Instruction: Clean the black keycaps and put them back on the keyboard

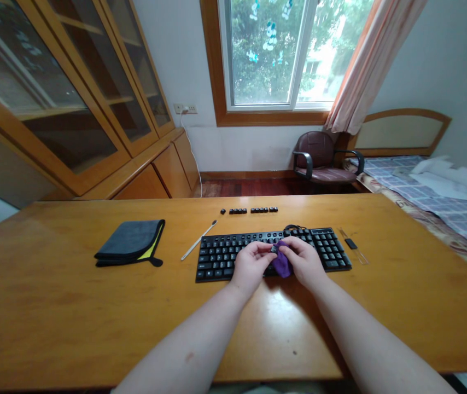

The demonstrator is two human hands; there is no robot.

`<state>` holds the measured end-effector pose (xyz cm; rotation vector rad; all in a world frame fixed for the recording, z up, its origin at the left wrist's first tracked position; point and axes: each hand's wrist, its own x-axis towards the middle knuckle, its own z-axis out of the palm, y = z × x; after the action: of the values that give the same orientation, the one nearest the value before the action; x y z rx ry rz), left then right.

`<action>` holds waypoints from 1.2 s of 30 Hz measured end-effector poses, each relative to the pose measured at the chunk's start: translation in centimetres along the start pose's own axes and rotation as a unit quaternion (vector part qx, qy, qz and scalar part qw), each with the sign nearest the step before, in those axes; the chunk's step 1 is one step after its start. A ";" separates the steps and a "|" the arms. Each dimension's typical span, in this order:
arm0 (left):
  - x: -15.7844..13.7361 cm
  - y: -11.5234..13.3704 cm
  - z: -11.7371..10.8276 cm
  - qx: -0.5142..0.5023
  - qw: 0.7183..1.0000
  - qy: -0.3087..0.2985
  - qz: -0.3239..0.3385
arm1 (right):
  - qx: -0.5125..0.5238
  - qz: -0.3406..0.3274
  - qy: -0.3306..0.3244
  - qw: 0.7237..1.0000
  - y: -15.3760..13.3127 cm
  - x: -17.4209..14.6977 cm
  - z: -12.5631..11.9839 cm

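The cloth point(283, 266) is showing deep purple against the black keyboard point(221, 257), whose keys are bearing white markings. The loose keys point(238, 211) are repeating that black. The brush point(199, 240) is showing a whitish handle and a dark head. The towel point(124, 239) is displaying dark grey, black edging and bright yellow inside. The desk point(143, 312) is gleaming honey-brown. The curtain point(375, 71) is glowing pale pink, the chair point(314, 150) is pairing maroon with black arms, and the bed point(455, 213) is wearing blue-grey checks.
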<state>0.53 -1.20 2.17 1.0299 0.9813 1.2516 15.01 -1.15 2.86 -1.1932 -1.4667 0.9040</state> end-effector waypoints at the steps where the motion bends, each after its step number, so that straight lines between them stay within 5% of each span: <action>1: 0.0 0.0 0.0 -0.004 1.000 0.001 0.002 | 0.018 0.014 0.007 1.000 0.0 -0.1 0.1; 5: 0.1 0.0 0.0 -0.012 0.999 0.014 0.034 | 0.087 0.056 0.031 0.994 0.1 -0.2 0.5; 11: 0.3 0.0 -0.2 0.016 0.998 0.022 0.063 | 0.108 0.036 0.041 0.993 0.0 -0.2 0.3; 21: 0.3 -1.0 -1.1 0.189 0.973 -0.009 0.133 | -0.020 -0.083 -0.054 0.995 0.0 -0.6 0.3; 28: 0.0 -0.9 -1.3 0.310 0.932 0.004 0.186 | 0.001 -0.002 -0.002 1.000 0.7 -0.6 1.1; 36: 0.1 -1.1 -0.7 0.204 0.974 -0.011 0.101 | 0.006 0.072 0.042 0.996 0.2 -0.4 1.1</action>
<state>0.15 -1.11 0.96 1.4902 1.1687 1.2247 13.98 -1.49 2.30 -1.3259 -1.3195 0.9473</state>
